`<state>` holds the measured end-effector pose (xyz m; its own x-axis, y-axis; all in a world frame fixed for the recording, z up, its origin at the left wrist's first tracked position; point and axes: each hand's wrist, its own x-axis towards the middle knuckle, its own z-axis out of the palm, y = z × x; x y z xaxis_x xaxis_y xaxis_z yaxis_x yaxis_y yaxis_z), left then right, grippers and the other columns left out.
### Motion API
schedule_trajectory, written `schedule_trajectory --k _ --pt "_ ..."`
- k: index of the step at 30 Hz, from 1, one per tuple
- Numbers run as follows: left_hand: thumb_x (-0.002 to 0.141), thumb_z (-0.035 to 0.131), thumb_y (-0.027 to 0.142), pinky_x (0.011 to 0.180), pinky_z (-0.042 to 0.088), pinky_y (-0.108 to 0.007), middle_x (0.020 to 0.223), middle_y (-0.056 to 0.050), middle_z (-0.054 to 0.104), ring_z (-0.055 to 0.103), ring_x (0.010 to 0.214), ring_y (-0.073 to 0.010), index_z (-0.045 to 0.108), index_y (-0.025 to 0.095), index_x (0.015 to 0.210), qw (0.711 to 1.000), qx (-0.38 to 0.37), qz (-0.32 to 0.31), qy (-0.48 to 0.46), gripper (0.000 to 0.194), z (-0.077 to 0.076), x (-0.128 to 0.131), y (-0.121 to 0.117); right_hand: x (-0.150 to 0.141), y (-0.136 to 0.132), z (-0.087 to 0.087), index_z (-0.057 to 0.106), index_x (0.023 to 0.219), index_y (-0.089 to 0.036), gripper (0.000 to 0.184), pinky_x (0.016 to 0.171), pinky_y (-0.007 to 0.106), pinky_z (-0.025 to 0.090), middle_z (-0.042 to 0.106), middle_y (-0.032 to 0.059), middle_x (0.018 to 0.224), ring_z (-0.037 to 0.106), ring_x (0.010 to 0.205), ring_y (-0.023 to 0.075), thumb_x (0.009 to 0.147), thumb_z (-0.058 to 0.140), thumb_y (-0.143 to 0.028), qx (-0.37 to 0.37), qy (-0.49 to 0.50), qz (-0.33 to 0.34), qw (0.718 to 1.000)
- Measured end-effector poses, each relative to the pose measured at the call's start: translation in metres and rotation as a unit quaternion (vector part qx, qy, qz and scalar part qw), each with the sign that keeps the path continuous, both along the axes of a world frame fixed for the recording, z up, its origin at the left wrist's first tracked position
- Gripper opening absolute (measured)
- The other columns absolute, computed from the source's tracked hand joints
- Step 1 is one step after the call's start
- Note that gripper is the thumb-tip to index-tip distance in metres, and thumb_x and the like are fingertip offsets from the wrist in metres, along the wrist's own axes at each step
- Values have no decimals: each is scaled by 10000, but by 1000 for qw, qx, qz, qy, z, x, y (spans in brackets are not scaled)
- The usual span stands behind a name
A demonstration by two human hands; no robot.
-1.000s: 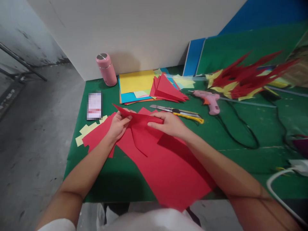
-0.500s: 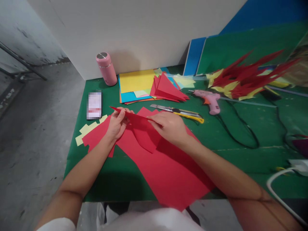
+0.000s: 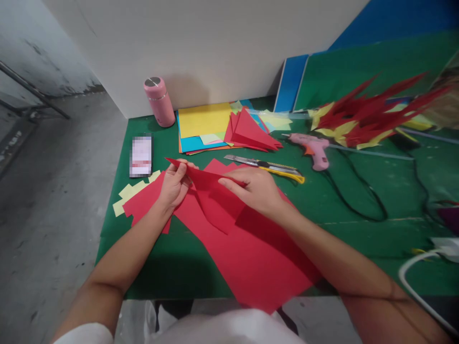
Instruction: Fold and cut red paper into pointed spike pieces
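Note:
Between my hands is a folded piece of red paper [image 3: 211, 197], raised a little above larger red sheets [image 3: 258, 258] on the table. My left hand [image 3: 176, 184] pinches its pointed left end between thumb and fingers. At the paper's upper right edge, my right hand [image 3: 254, 188] is closed on the fold, thumb on the near side. More red paper [image 3: 145, 198] lies under my left wrist, with yellow stepped paper strips [image 3: 134, 191] beside it. Just beyond my right hand rests a yellow utility knife [image 3: 268, 166].
Folded red triangles [image 3: 251, 131] lie on coloured sheets [image 3: 204, 119] at the back. A pink bottle [image 3: 159, 102] and a phone [image 3: 141, 156] stand left. To the right are a pink glue gun [image 3: 313, 148] with its cord, red-and-yellow paper flames [image 3: 362, 114] and a white cable [image 3: 405, 272].
My right hand has slid slightly along the upper edge of the red paper, its thumb now flatter. The paper's lower corner has dipped a little. My left hand keeps its pinch.

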<state>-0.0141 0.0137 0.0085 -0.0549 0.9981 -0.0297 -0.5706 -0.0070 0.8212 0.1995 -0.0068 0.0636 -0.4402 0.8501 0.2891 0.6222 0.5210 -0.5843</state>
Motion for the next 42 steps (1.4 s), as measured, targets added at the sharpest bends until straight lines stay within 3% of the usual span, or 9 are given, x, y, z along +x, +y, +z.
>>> schedule_trajectory --k 5,11,17,24,28,31,36,42 --pt "750 829 417 935 546 -300 754 54 709 711 826 -133 662 252 782 1000 -12 13 14 237 0 1 -2 -1 -3 0 698 683 -209 424 582 310 357 689 30 651 593 622 176 993 467 -382 52 -21 -12 998" --pt "768 818 402 946 542 -283 779 74 721 707 805 -111 680 279 792 1000 -22 7 -10 186 0 1 -2 -2 -5 -1 774 891 -231 319 665 324 467 775 35 824 685 744 206 987 491 -344 92 -22 -4 996" --pt "796 787 433 965 534 -324 714 71 690 690 759 -115 667 278 735 999 -28 35 8 205 0 1 -4 -4 -8 0 789 935 -244 303 703 331 526 782 43 819 713 757 209 983 502 -328 138 -35 -16 990" --pt "622 893 489 951 539 -363 725 71 663 694 885 -160 634 282 693 999 34 -28 0 339 6 -2 -8 1 -8 1 784 966 -243 277 685 335 513 788 51 863 715 778 201 972 508 -265 219 -72 -7 973" --pt "727 817 511 832 561 -299 788 59 683 692 847 -137 650 277 769 1000 -10 -19 18 291 2 -4 -4 0 -7 1 785 936 -244 289 698 329 496 782 55 830 704 769 204 974 509 -318 175 -48 -20 983" --pt "743 801 521 714 551 -240 844 44 704 695 823 -124 679 268 860 999 -36 -8 22 304 -4 -4 0 -1 -6 3 770 834 -233 321 636 303 449 759 35 761 670 695 189 974 507 -351 92 -6 -22 996" --pt "727 823 490 754 568 -244 868 15 744 713 854 -151 703 241 879 999 -52 12 8 316 -5 -1 3 0 -1 5 636 595 -191 416 542 281 348 596 4 572 519 547 143 934 531 -407 -22 54 -34 998" --pt "720 829 486 752 585 -243 909 -8 767 728 831 -155 720 224 890 998 -66 24 3 330 0 2 3 3 5 2 633 614 -186 370 563 279 367 560 -6 594 489 570 142 881 560 -432 -85 100 -53 990"
